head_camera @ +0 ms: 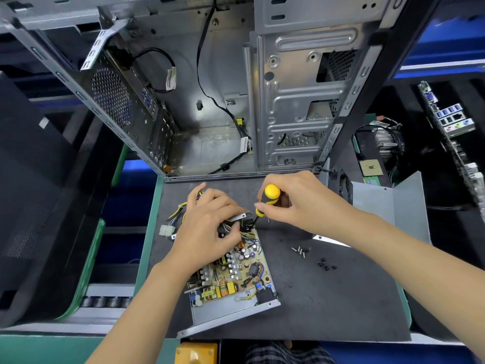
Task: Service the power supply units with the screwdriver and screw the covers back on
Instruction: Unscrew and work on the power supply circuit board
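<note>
Seen from a head-worn camera looking down: a person works on an opened grey metal power supply unit (236, 292) lying on a dark grey work mat (328, 298), near the centre of the view. Its cover is off, so the tan circuit board with copper coils and capacitors lies exposed.

The left hand (207, 227) sits at about 10 o'clock from the unit's middle, fingers curled down over the far end of the unit and its bundle of yellow, black and purple wires (175, 219), seemingly to hold the case steady and keep the wires clear. What exactly the fingertips pinch cannot be told.

The right hand (291, 200), at about 1 o'clock from the unit, grips a yellow-and-black-handled screwdriver (266, 199). The tool is tilted, its tip angled down toward the unit's far corner, close beside the left hand's fingers (the tip itself is too small to make out clearly). It looks as if a screw at that corner is being worked.

At 3 o'clock from the unit, well apart from it, lie a small cluster of silver screws (300, 250) and a group of small black screws (326, 265), probably parked there within easy reach. A bent grey sheet-metal cover (388, 206) stands at about 2 o'clock, set aside.

At 12 o'clock, beyond the mat, stands an empty grey steel computer case (236, 88) with loose black cables inside.
</note>
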Demonstrator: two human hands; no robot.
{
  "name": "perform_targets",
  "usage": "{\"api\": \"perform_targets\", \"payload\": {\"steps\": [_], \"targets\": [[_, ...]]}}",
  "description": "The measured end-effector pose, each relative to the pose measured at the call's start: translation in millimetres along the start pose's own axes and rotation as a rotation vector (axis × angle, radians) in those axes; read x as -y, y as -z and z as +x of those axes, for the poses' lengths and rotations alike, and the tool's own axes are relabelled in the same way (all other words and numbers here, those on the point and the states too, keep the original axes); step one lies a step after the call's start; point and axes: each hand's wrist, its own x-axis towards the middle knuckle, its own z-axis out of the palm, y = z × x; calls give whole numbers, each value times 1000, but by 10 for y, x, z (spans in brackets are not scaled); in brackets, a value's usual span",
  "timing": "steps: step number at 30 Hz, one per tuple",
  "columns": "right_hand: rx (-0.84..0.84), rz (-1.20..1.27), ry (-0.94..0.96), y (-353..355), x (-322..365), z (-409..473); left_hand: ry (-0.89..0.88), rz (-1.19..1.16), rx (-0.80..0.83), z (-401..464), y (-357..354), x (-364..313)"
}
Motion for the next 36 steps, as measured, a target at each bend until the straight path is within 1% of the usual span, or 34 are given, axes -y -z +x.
{"api": "perform_targets", "payload": {"steps": [7,10,13,15,18,20,23,25,27,30,32,34,36], "targets": [[16,-28,-11,15,79,12,14,-9,1,2,15,-22],[15,-48,-43,16,136,47,9,-76,-21,92,44,-77],[43,-65,-67,31,194,77,79,-168,-20,244,26,-153],[56,-88,-77,41,218,87,119,-183,-13,301,3,-170],[97,-97,-97,82,236,77,103,-157,3,310,-5,-163],[149,-196,-28,145,259,61,76,-122,-7,313,-1,-155],[205,-490,154,251,299,81,40,-87,-13,320,11,-170],[243,-688,204,274,343,125,14,-64,-26,312,10,-181],[255,-807,227,269,390,165,14,-64,-20,312,-5,-186],[267,-883,208,282,444,194,69,-101,-28,332,-16,-228],[241,-935,227,278,472,205,89,-96,-51,334,-19,-243],[208,-966,241,277,506,209,77,-66,-40,320,-17,-245],[224,-948,223,299,530,206,50,-62,1,315,-7,-235]]}}
